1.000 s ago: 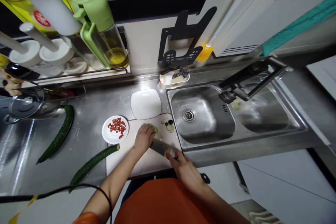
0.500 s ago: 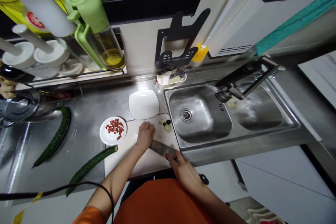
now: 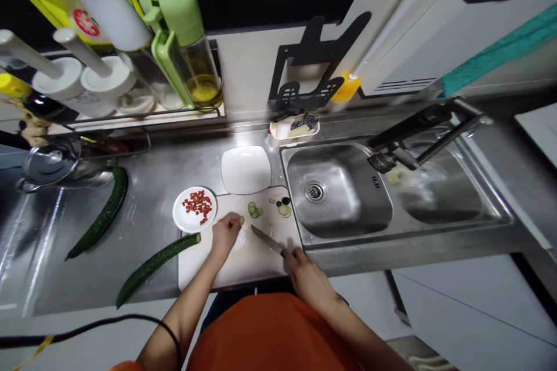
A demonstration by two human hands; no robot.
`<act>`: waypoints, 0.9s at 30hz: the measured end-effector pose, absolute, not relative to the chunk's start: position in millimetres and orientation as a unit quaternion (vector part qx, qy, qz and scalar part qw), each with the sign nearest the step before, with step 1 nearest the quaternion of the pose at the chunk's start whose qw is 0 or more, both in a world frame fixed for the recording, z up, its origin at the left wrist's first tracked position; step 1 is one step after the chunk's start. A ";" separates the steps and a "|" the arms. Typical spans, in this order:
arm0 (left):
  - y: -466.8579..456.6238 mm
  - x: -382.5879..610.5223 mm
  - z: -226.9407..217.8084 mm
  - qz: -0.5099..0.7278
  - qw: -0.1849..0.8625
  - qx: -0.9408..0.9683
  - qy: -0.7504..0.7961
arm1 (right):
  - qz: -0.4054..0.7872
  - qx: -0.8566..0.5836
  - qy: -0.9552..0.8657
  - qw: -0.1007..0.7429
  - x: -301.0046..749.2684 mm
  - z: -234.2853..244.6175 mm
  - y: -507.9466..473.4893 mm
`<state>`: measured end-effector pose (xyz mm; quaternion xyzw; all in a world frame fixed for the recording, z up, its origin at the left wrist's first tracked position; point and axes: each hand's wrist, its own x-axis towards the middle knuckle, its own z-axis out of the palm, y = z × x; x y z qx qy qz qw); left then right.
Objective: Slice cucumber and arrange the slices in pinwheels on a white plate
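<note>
My right hand grips the handle of a knife whose blade points up and left over the white cutting board. My left hand rests curled on the board's left part, fingers closed on a small cucumber piece. Several cucumber slices lie just beyond the blade, with darker slices at the board's far right corner. A long cucumber lies with its cut end at the board's left edge.
A small white plate with red bits and an empty square white plate sit behind the board. A second cucumber lies at the left on the steel counter. The double sink with its tap is at the right.
My left hand slid left along the board, uncovering cut slices. The knife lifted away from it and now points up-left on its own.
</note>
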<state>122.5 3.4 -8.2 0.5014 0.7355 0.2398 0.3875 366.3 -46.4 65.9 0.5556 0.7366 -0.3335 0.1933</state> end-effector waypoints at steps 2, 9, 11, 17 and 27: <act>-5.8 117.0 -11.3 0.237 0.405 0.464 0.751 | -0.329 0.561 0.729 0.214 361.4 66.1 -44.0; -17.1 113.3 -10.8 0.240 0.363 0.454 0.777 | -0.343 0.564 0.716 0.228 333.3 74.4 -36.3; -17.4 112.5 -9.9 0.233 0.368 0.447 0.781 | -0.339 0.553 0.728 0.221 323.4 77.5 -36.0; -18.7 111.1 -11.6 0.236 0.373 0.431 0.787 | -0.331 0.541 0.741 0.219 304.9 81.0 -38.1; -17.7 110.1 -13.8 0.229 0.364 0.439 0.789 | -0.320 0.543 0.741 0.230 300.0 84.3 -36.2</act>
